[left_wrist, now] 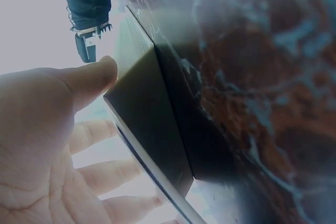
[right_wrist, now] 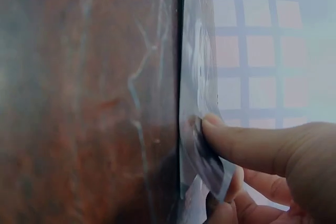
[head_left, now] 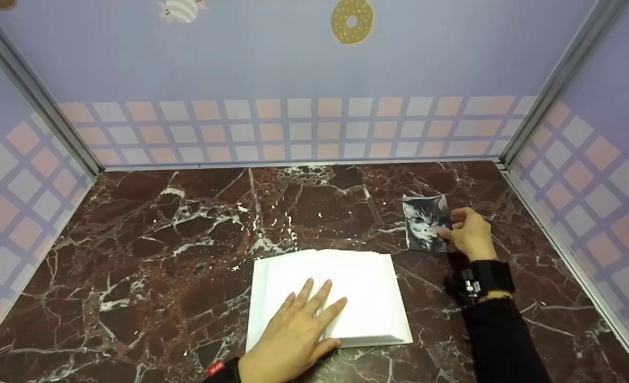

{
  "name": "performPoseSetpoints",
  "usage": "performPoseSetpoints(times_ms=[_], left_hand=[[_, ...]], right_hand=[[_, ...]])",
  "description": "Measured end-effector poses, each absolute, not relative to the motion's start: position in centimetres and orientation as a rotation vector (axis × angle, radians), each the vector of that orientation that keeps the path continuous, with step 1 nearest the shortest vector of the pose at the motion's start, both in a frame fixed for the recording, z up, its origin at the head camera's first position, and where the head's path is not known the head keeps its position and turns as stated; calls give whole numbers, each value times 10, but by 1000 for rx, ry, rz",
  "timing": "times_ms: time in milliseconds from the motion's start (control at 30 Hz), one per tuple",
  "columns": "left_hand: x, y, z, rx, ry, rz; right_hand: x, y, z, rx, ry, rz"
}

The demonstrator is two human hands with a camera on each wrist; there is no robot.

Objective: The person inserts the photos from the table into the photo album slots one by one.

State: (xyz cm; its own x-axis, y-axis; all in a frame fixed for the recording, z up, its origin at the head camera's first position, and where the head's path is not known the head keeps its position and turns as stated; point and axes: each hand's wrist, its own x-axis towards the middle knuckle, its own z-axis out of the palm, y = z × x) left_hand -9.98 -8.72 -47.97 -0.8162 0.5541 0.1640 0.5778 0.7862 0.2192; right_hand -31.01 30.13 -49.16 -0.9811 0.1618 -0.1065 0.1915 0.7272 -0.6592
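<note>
An open book [head_left: 362, 298] with blank white pages lies near the front of the table. My left hand [head_left: 295, 330] rests on it with fingers spread across the left page and the middle fold. In the left wrist view, the left thumb [left_wrist: 100, 77] lies at the book's lower edge [left_wrist: 149, 98]. Farther right, my right hand [head_left: 471, 234] pinches the right edge of a black-and-white kitten picture card [head_left: 423, 218]. In the right wrist view, the card [right_wrist: 197, 66] bends up between thumb and fingers [right_wrist: 236, 140], while its far part lies along the tabletop.
The table [head_left: 160, 266] has a dark red marble pattern with white veins. Panels with pink and white checks [head_left: 298, 127] enclose it at the back and on both sides. A black band with a small device [head_left: 484, 279] is strapped on the right wrist.
</note>
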Motion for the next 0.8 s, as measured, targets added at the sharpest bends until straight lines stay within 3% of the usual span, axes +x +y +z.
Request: performPoseSetpoints(times_ms=[800], left_hand=[[-99,-77,-478,-920,-2902,-376]], right_hand=[[-309,313,-494,195,3049,-995]])
